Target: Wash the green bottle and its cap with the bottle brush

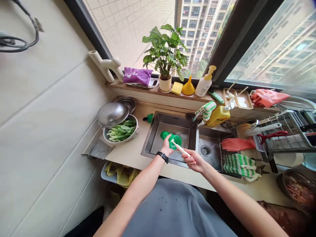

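Observation:
Over the large sink basin (158, 131), my left hand (167, 146) is closed on a green container (175, 141). Its round end faces up toward me, and a narrower green part (165, 134) points away to the left. A white-handled brush (181, 149) is in my right hand (195, 161), fingers wrapped round the handle. The brush's tip meets the round green end; its head is too small to make out. A green and black piece (148, 118) lies on the counter left of the basin.
At left, a colander of leafy greens (122, 130) stands beside a metal bowl (113, 114). Right of the small basin (206, 150) are a pink glove (238, 144), a striped cloth (239, 164) and a dish rack (286, 131). A yellow bottle (219, 116) stands behind; a potted plant (165, 82) sits on the sill.

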Motion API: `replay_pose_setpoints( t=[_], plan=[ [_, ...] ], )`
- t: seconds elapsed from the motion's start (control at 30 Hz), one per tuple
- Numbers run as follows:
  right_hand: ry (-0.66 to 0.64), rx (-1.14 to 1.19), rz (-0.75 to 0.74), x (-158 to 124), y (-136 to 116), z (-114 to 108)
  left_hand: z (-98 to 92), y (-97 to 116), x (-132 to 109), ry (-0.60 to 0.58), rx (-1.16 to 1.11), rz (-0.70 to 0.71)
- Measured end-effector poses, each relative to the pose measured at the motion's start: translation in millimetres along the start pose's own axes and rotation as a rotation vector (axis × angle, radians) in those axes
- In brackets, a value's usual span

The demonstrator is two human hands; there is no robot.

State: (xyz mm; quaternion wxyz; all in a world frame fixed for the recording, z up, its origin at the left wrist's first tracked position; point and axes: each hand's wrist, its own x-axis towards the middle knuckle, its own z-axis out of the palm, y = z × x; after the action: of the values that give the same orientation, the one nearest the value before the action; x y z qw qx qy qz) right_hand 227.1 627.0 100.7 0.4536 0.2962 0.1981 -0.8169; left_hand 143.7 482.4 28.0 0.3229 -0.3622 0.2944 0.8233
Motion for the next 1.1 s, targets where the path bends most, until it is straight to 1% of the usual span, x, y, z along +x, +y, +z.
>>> replay_pose_setpoints(
  t=[0.07, 0.13, 0.2, 0.27, 0.33, 0.37, 0.43, 0.53, 0.6, 0.67, 0.7, 0.73, 0.8, 0.87, 0.93, 1.0, 1.1],
  plan=[
    [0.035, -0.007, -0.057, 12.5, -5.1, 5.6, 4.2, -9.2, 2.2, 0.014, 0.017, 0.005],
    [0.075, -0.044, -0.062, 18.6, -6.6, 11.0, 7.5, -14.5, 4.4, 0.03, 0.013, 0.02],
    [0.092, -0.1, -0.049, 12.4, -5.2, 10.1, 8.4, -13.3, 5.1, 0.036, -0.005, 0.025],
    [0.104, -0.194, -0.048, -2.5, -4.2, 2.8, 6.4, -7.8, 3.5, 0.006, -0.024, 0.023],
    [0.126, -0.299, -0.029, -14.9, -6.5, -4.8, 2.7, -2.8, 0.7, -0.031, -0.015, -0.01],
    [0.141, -0.343, -0.02, -16.7, -8.8, -6.5, 0.8, -2.0, -0.5, -0.041, -0.006, -0.034],
    [0.196, -0.437, -0.03, -9.1, -13.4, -3.8, -1.5, -4.6, -1.4, -0.059, 0.001, -0.071],
    [0.273, -0.585, -0.099, 18.6, -14.7, 9.8, -0.9, -14.3, 1.7, -0.118, -0.001, -0.08],
    [0.296, -0.631, -0.14, 32.9, -10.8, 17.1, 0.4, -18.5, 5.1, -0.146, -0.004, -0.068],
    [0.307, -0.722, -0.182, 35.5, -5.7, 18.9, 0.3, -17.4, 7.8, -0.152, -0.028, -0.045],
    [0.318, -0.847, -0.202, 32.3, -3.6, 18.0, -0.8, -15.0, 8.7, -0.143, -0.043, -0.035],
    [0.333, -1.035, -0.22, 26.7, -2.2, 16.3, -2.7, -11.9, 9.2, -0.124, -0.054, -0.035],
    [0.398, -1.563, -0.251, 11.4, -1.5, 12.6, -8.9, -5.0, 9.2, -0.062, -0.054, -0.07],
    [0.537, -2.114, -0.261, -4.8, -1.3, 11.1, -16.8, -0.1, 7.9, -0.001, -0.034, -0.121],
    [0.721, -2.523, -0.226, -18.0, 1.5, 12.9, -24.1, 1.2, 6.0, 0.022, -0.013, -0.161],
    [0.857, -2.744, -0.207, -25.4, 8.0, 17.0, -28.5, -0.7, 4.0, 0.016, 0.004, -0.179],
    [0.928, -2.835, -0.234, -22.3, 19.2, 22.8, -27.3, -7.2, 3.2, 0.031, 0.033, -0.184]
  ],
)
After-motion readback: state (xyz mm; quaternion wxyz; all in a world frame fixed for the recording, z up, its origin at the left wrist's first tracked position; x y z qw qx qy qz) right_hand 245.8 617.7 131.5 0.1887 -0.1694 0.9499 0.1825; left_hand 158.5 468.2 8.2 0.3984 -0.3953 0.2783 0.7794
